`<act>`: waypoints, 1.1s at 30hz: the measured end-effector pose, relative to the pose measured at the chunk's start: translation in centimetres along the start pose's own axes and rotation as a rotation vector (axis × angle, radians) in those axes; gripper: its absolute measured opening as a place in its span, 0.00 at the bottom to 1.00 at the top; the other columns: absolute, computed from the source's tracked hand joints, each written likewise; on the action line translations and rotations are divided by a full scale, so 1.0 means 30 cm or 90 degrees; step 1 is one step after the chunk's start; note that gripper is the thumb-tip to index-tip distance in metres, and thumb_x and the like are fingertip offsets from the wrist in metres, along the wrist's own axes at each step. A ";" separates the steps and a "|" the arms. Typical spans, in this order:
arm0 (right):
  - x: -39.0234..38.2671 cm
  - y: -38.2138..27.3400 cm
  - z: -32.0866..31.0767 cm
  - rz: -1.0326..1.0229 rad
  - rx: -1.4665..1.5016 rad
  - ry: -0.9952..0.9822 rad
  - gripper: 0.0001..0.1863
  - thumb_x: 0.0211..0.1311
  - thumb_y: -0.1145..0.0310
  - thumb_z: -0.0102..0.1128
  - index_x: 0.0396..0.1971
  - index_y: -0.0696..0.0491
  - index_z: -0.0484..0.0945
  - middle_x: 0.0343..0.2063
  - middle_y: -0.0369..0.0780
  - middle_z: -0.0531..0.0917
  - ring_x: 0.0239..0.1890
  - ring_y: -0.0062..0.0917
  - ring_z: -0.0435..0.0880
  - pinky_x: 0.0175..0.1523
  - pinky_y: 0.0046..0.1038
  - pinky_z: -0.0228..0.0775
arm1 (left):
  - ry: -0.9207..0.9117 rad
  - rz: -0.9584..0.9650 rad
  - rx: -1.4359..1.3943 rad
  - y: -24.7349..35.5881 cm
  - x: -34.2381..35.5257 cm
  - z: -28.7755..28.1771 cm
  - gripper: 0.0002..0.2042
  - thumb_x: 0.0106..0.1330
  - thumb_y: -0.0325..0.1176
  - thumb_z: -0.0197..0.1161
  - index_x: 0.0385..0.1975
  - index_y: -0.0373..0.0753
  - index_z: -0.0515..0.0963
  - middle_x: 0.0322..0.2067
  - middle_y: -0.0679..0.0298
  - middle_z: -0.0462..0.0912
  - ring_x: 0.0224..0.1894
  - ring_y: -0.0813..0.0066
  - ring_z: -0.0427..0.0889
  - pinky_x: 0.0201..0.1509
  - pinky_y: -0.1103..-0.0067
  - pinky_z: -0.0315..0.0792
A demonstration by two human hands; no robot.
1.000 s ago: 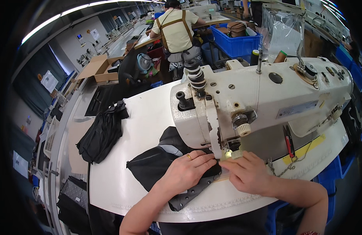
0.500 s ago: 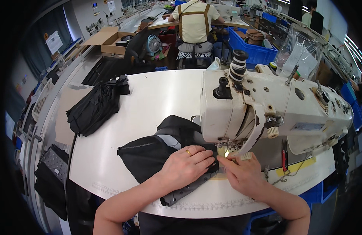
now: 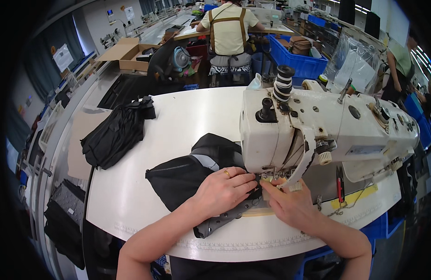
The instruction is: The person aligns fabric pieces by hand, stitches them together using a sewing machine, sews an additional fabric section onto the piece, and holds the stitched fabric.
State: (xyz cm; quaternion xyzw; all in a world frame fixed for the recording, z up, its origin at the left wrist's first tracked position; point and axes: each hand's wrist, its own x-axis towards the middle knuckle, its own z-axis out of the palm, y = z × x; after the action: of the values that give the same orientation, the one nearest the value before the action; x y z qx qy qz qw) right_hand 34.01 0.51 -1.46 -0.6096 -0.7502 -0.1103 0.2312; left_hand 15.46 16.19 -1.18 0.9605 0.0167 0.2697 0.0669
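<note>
A black fabric piece (image 3: 175, 179) with a grey patch and a dotted grey underside lies bunched beside the needle area of a white sewing machine (image 3: 290, 135). My left hand (image 3: 224, 191), a ring on one finger, presses down on the fabric with its fingers bent together, gripping the edge near the presser foot. Its thumb is hidden. Just right of the needle, my right hand (image 3: 290, 203) has its index finger and thumb closed at the fabric's edge. Its fingertips almost meet those of the left hand, and the exact grip is partly covered.
A folded black fabric bundle (image 3: 117, 133) lies at the table's left. Red-handled snips (image 3: 340, 184) and a chain (image 3: 353, 200) rest right of my hand. Beyond the machine are a blue crate (image 3: 297, 60) and a seated person (image 3: 228, 30). Another person (image 3: 397, 67) stands far right.
The fabric and my left hand have shifted slightly right, toward the needle. My right hand stays near the presser foot. At the far right, a person in green has come more into view.
</note>
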 end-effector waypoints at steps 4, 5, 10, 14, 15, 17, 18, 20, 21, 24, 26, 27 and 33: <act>0.000 -0.002 0.003 0.002 -0.006 -0.007 0.27 0.49 0.70 0.66 0.54 0.54 0.78 0.37 0.39 0.82 0.37 0.36 0.76 0.43 0.36 0.68 | -0.003 0.020 -0.009 -0.014 0.002 -0.010 0.16 0.53 0.31 0.70 0.43 0.40 0.84 0.46 0.68 0.85 0.49 0.70 0.81 0.54 0.75 0.77; 0.000 -0.002 0.007 0.001 -0.001 -0.003 0.27 0.49 0.70 0.66 0.54 0.54 0.78 0.37 0.39 0.82 0.37 0.35 0.76 0.42 0.36 0.68 | 0.000 0.017 -0.012 -0.014 0.000 -0.009 0.16 0.53 0.31 0.70 0.43 0.41 0.84 0.46 0.68 0.85 0.49 0.70 0.81 0.54 0.75 0.77; -0.007 0.008 0.020 -0.015 -0.005 0.003 0.28 0.49 0.70 0.66 0.54 0.54 0.78 0.37 0.39 0.82 0.36 0.35 0.76 0.41 0.34 0.68 | 0.010 0.004 -0.022 -0.014 0.000 0.002 0.16 0.53 0.31 0.70 0.43 0.41 0.84 0.46 0.69 0.85 0.48 0.71 0.81 0.54 0.76 0.77; 0.012 -0.013 0.012 -0.013 -0.042 0.016 0.24 0.49 0.70 0.66 0.50 0.54 0.80 0.34 0.38 0.81 0.34 0.33 0.75 0.37 0.33 0.66 | 0.002 0.007 0.001 -0.019 -0.004 0.001 0.14 0.54 0.31 0.70 0.42 0.41 0.84 0.46 0.69 0.85 0.48 0.71 0.81 0.54 0.75 0.77; 0.017 -0.014 0.009 -0.002 -0.048 0.008 0.22 0.50 0.71 0.65 0.49 0.54 0.81 0.32 0.38 0.80 0.33 0.33 0.75 0.36 0.33 0.65 | 0.008 0.009 -0.003 -0.021 -0.002 0.003 0.14 0.53 0.31 0.70 0.42 0.41 0.84 0.46 0.69 0.85 0.48 0.71 0.81 0.54 0.75 0.77; 0.015 -0.015 0.012 -0.011 -0.045 0.016 0.21 0.50 0.71 0.65 0.47 0.55 0.81 0.28 0.37 0.79 0.31 0.33 0.74 0.35 0.33 0.65 | 0.014 0.013 -0.005 -0.024 0.002 0.003 0.14 0.53 0.31 0.70 0.42 0.41 0.84 0.45 0.68 0.85 0.48 0.71 0.81 0.54 0.75 0.77; 0.008 -0.017 0.014 -0.019 -0.038 0.021 0.19 0.51 0.71 0.64 0.46 0.55 0.82 0.25 0.37 0.78 0.29 0.33 0.74 0.34 0.34 0.64 | 0.017 0.014 -0.007 -0.020 -0.001 0.005 0.14 0.54 0.32 0.70 0.42 0.41 0.84 0.45 0.68 0.85 0.48 0.70 0.81 0.54 0.75 0.77; 0.000 -0.022 0.008 -0.002 -0.048 -0.006 0.22 0.51 0.71 0.65 0.50 0.52 0.82 0.31 0.36 0.80 0.34 0.30 0.77 0.39 0.35 0.68 | 0.018 0.015 -0.011 -0.016 -0.001 0.006 0.14 0.54 0.32 0.70 0.42 0.41 0.84 0.45 0.68 0.85 0.48 0.70 0.81 0.54 0.75 0.77; -0.004 -0.024 0.006 0.014 -0.059 -0.033 0.24 0.52 0.71 0.66 0.53 0.50 0.82 0.38 0.36 0.81 0.38 0.28 0.81 0.44 0.36 0.73 | 0.015 0.015 0.003 -0.017 0.003 0.003 0.14 0.54 0.32 0.70 0.42 0.41 0.84 0.45 0.68 0.85 0.48 0.69 0.81 0.55 0.75 0.77; 0.015 -0.014 0.019 -0.025 -0.061 0.049 0.20 0.51 0.71 0.63 0.48 0.54 0.82 0.22 0.37 0.78 0.28 0.33 0.73 0.34 0.34 0.63 | 0.005 0.011 0.021 -0.024 0.009 0.003 0.15 0.54 0.32 0.70 0.42 0.41 0.84 0.44 0.67 0.86 0.49 0.69 0.81 0.55 0.74 0.77; 0.014 -0.014 0.011 -0.022 -0.067 0.032 0.21 0.51 0.71 0.63 0.49 0.54 0.82 0.23 0.37 0.78 0.28 0.33 0.73 0.34 0.34 0.63 | 0.000 0.007 0.026 -0.028 0.012 0.004 0.15 0.54 0.32 0.70 0.42 0.41 0.85 0.44 0.67 0.86 0.49 0.68 0.81 0.55 0.74 0.77; 0.013 -0.015 0.008 -0.017 -0.072 0.014 0.21 0.51 0.71 0.63 0.49 0.54 0.81 0.23 0.37 0.78 0.29 0.33 0.74 0.35 0.34 0.64 | -0.004 0.006 0.028 -0.031 0.013 0.004 0.15 0.54 0.32 0.71 0.43 0.41 0.85 0.45 0.67 0.86 0.50 0.68 0.81 0.55 0.74 0.77; 0.013 -0.017 0.010 -0.017 -0.084 0.021 0.24 0.52 0.70 0.63 0.52 0.53 0.80 0.25 0.36 0.78 0.29 0.33 0.73 0.35 0.34 0.63 | -0.002 0.004 0.025 -0.041 0.012 0.007 0.15 0.54 0.32 0.71 0.43 0.41 0.85 0.43 0.67 0.87 0.49 0.68 0.82 0.55 0.74 0.77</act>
State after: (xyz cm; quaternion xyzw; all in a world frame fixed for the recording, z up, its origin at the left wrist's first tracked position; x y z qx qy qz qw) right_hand 33.39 0.86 -1.46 -0.6113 -0.7456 -0.1727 0.2013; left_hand 15.87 17.42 -1.33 0.9621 0.0189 0.2678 0.0472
